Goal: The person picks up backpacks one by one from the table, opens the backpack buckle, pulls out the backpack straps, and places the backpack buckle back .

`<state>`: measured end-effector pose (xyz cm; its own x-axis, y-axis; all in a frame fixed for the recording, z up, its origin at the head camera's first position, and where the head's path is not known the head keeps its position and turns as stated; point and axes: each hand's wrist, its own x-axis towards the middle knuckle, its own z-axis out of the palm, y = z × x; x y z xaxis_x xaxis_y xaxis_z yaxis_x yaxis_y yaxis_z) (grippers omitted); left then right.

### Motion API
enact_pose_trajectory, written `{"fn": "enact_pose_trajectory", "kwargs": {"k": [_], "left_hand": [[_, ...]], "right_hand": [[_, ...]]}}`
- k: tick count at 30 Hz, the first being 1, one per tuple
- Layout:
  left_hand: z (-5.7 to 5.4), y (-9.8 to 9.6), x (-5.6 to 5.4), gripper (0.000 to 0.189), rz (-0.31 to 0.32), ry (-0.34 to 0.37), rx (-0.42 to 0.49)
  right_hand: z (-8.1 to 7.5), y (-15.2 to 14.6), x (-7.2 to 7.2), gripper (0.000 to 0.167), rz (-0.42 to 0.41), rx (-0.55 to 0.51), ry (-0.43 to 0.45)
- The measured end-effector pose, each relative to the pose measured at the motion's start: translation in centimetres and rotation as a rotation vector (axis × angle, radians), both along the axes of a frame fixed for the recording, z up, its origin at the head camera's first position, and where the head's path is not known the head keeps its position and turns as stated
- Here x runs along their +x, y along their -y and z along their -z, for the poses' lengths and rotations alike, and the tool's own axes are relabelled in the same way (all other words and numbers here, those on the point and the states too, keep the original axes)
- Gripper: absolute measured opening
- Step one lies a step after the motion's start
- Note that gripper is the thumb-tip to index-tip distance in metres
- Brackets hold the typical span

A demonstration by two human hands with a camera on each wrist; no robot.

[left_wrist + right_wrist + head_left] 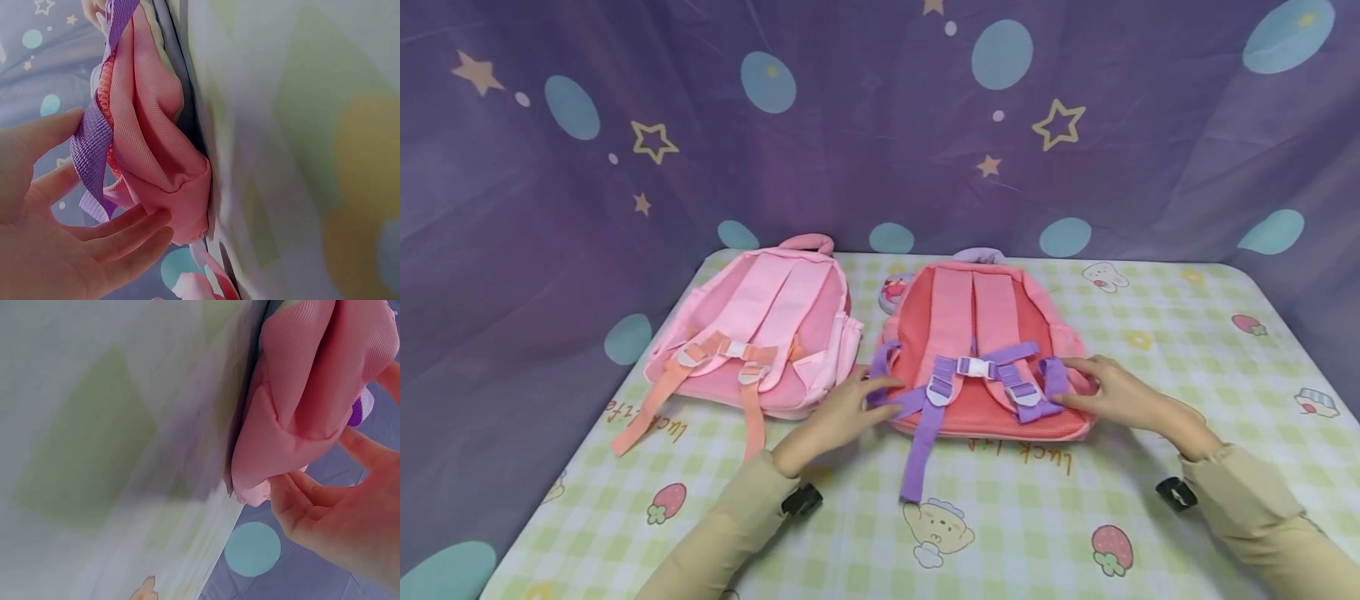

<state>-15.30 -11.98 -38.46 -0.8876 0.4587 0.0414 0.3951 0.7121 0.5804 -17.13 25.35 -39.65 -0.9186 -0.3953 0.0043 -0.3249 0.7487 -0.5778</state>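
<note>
Red bag [977, 412] is lying back side up between the two hands, its handle [979, 255] pointing away from them. Left hand [842, 408] is sitting at the bag's near left edge, fingers spreading apart, mostly straight, nothing clenched; thumb is touching the purple left strap [94, 147], which is passing between thumb and forefinger, while other fingertips are lying along the bag's pink side. Right hand [1116, 396] is mirroring it at the opposite edge — fingers loosely bending, thumb and forefinger framing the purple right strap [1056, 379], lower fingertips resting against the bag's pink side. Neither hand is visibly clasping anything; whether the right fingertips are pressing the cloth, cannot tell.

Midway between the hands a white buckle [977, 367] is joining the purple straps across the bag's back. A purple tail [917, 467] is trailing past the bag's bottom edge, toward the wearer, just right of the left hand. A round charm [893, 292] is lying beyond the left hand, beside the bag's far left edge.

Pink bag [752, 317] is lying left of the left hand — also back side up, orange straps [653, 410] hanging toward the wearer. Checked cloth [1037, 533] is spreading under both bags; purple curtain [880, 150] is hanging behind.
</note>
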Motion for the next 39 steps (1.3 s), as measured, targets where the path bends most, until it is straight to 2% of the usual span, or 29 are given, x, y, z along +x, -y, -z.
{"fn": "enact_pose_trajectory", "kwargs": {"k": [6, 11, 16, 19, 26, 32, 39], "left_hand": [[-0.1, 0.4, 0.0, 0.04, 0.001, 0.002, 0.016], [-0.5, 0.5, 0.1, 0.04, -0.005, -0.012, 0.005], [-1.5, 0.6, 0.2, 0.04, -0.055, -0.076, 0.033], [-2.3, 0.4, 0.1, 0.038, -0.057, -0.13, 0.067], [-3.7, -0.9, -0.4, 0.032, 0.019, -0.238, 0.134], [-4.3, -2.9, -0.9, 0.031, 0.08, -0.211, 0.098], [-4.3, -5.0, -1.7, 0.034, 0.132, -0.186, 0.029]], "right_hand": [[-0.3, 0.4, 0.0, 0.061, -0.005, 0.0, -0.011], [-1.2, 0.2, 0.3, 0.053, -0.013, -0.014, -0.004], [-2.6, -0.2, 0.7, 0.047, -0.022, -0.04, -0.011], [-3.7, -0.1, 0.9, 0.045, -0.02, -0.052, -0.023], [-5.2, 1.0, 1.1, 0.045, -0.031, -0.062, -0.042], [-5.3, 2.5, 0.7, 0.047, -0.038, -0.061, -0.022], [-4.8, 4.4, 0.1, 0.044, -0.073, -0.075, -0.054]]}}
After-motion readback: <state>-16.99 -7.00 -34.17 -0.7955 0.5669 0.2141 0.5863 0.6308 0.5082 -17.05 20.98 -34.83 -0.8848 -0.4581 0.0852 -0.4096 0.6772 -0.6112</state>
